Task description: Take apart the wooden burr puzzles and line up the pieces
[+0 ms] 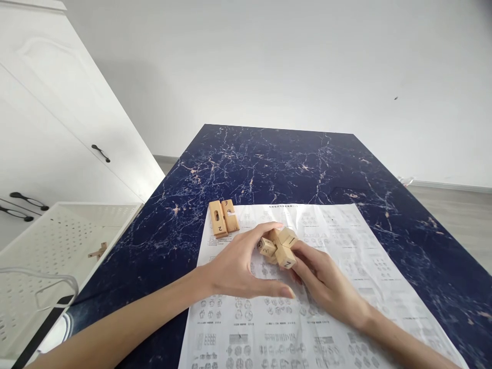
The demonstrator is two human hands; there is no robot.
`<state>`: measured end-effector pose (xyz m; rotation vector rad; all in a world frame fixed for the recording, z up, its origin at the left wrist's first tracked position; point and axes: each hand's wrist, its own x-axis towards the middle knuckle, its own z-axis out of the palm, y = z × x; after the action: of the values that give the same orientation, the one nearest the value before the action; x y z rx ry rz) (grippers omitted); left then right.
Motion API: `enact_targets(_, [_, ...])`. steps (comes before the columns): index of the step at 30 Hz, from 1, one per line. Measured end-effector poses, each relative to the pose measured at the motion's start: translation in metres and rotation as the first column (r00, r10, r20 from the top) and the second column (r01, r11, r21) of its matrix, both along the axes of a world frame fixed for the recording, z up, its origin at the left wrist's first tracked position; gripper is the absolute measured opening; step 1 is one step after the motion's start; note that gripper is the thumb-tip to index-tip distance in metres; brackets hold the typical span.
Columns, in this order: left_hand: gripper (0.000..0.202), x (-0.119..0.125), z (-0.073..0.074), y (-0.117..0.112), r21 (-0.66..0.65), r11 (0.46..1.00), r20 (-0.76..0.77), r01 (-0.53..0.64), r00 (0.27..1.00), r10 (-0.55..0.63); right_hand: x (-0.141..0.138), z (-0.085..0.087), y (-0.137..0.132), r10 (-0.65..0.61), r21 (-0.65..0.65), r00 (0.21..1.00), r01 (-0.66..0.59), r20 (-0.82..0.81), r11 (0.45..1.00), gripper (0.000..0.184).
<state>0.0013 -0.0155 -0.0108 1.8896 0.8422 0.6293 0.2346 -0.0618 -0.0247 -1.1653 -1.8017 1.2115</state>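
Note:
My right hand [321,269] grips a wooden burr puzzle [282,247] made of interlocking numbered sticks, raised over a printed sheet. My left hand [249,264] curves around its left side, thumb stretched out well apart from the fingers; its fingertips are near the puzzle's far side, and whether they touch it I cannot tell. Two loose wooden puzzle pieces [223,219] lie side by side at the sheet's upper left corner, marked with numbers. The left one has a slot in its top.
The creased instruction sheet [338,302] with printed diagrams covers the near part of a dark blue marbled table [269,169]. On the left stands a white perforated basket [49,251] with a small wooden piece [99,250] and a pale cable, beside white cabinets [69,113].

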Motion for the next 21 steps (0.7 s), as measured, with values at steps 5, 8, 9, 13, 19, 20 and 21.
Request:
enact_targets(5, [0.073,0.003,0.009,-0.002,-0.016,1.000,-0.018,-0.003,1.000,0.003,0.000,-0.005,0.002,0.013,0.139,0.996,-0.025,0.086,0.990,0.025])
enact_targets(8, [0.071,0.002,0.010,-0.001,0.025,1.000,0.034,0.000,0.999,-0.001,0.001,-0.004,0.003,0.011,0.185,0.996,-0.028,0.092,0.982,0.022])
enact_targets(9, [0.071,0.002,0.010,-0.001,0.036,0.999,0.052,-0.002,0.999,0.000,0.001,-0.003,0.003,0.001,0.206,0.996,-0.020,0.092,0.978,0.020])
enact_targets(13, [0.067,0.003,0.006,0.000,0.076,0.997,0.096,-0.027,0.995,0.020,-0.002,0.001,0.002,-0.051,0.279,0.995,0.026,0.082,0.960,0.019])
enact_targets(19, [0.063,0.005,0.003,0.001,0.128,0.987,0.138,-0.099,0.987,0.081,-0.002,0.006,0.004,-0.056,0.223,0.996,0.041,0.063,0.974,0.025])
enact_targets(20, [0.062,0.005,0.003,0.001,0.111,0.990,0.136,-0.085,0.988,0.070,-0.001,0.006,0.005,-0.031,0.207,0.998,0.019,0.058,0.978,0.026])
enact_targets(21, [0.062,0.005,0.004,0.001,0.095,0.993,0.136,-0.071,0.989,0.058,0.000,0.006,0.005,-0.005,0.198,0.999,-0.005,0.051,0.980,0.026])
